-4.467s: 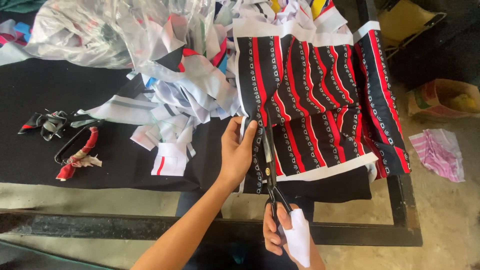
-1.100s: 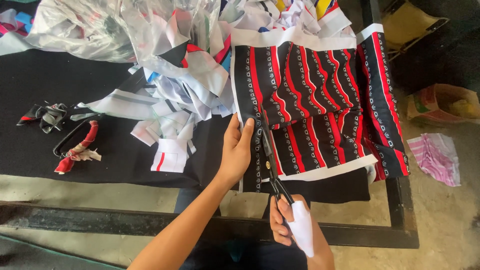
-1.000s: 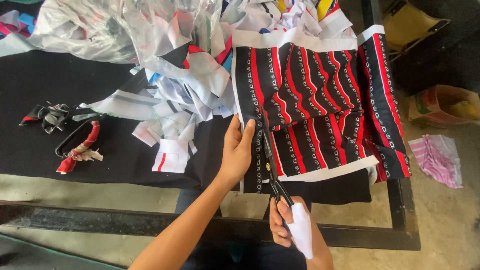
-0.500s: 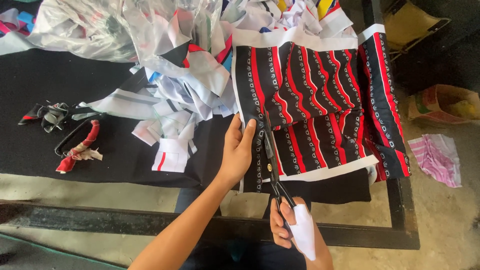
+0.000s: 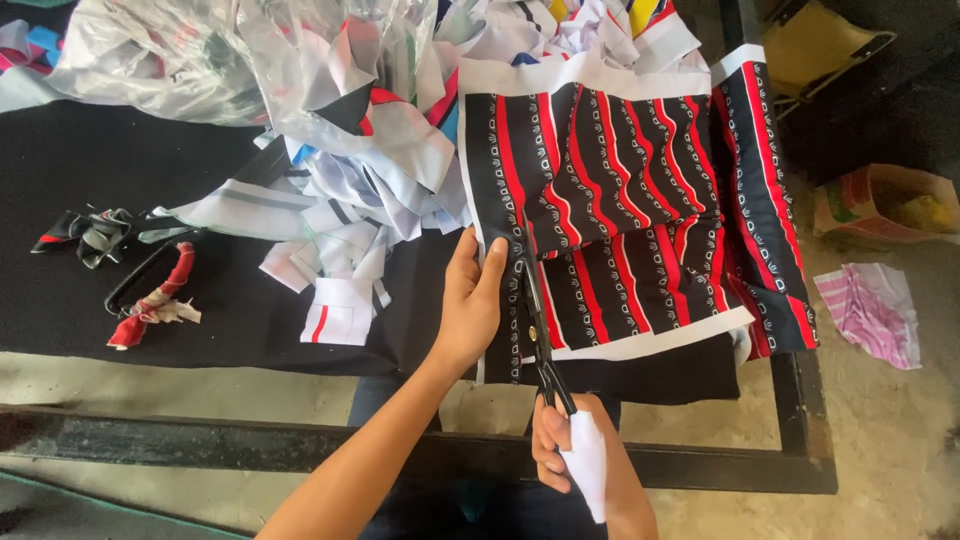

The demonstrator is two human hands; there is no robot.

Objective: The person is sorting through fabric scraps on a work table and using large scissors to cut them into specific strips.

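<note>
A black fabric with red stripes and white edging (image 5: 630,190) lies spread at the table's right end. My left hand (image 5: 470,300) presses flat on its left strip, fingers together. My right hand (image 5: 572,455), below the table edge, grips the handles of black scissors (image 5: 537,325). A white scrap hangs over that hand. The blades point away from me and run into the fabric just right of my left thumb.
A heap of white and coloured fabric scraps (image 5: 350,170) and clear plastic (image 5: 160,50) covers the black tabletop (image 5: 120,170) behind and left. A second pair of scissors with red-wrapped handles (image 5: 150,295) lies at the left. On the floor to the right lie a bag (image 5: 880,200) and pink cloth (image 5: 872,312).
The scissors have advanced a little farther up into the striped fabric, and my right hand followed. My left hand stays pressed on the same strip.
</note>
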